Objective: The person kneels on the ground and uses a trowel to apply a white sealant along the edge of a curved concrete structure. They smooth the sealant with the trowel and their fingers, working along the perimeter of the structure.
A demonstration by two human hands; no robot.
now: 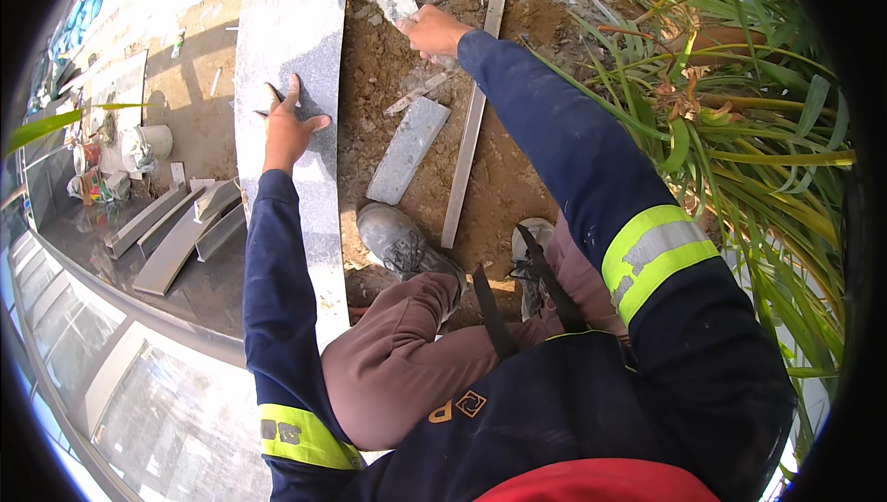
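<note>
My left hand (290,129) lies with fingers spread on a long grey speckled stone slab (294,22), which runs away from me beside my legs. To the right, over the bare soil, my right hand (432,33) is closed round a trowel (395,5). Its flat, pale, smeared blade points left toward the slab's edge, and its handle is mostly hidden in my fist. Between the slab and my right arm, a short grey stone offcut (409,151) lies on the soil. A long narrow strip (477,105) lies beside that offcut.
Leafy plants (748,123) crowd the right side. Left of the slab, several stone strips (171,234) lie on dark paving near a dirty white bucket (148,146). My shoes (402,239) stand on soil (370,123) strewn with broken bits.
</note>
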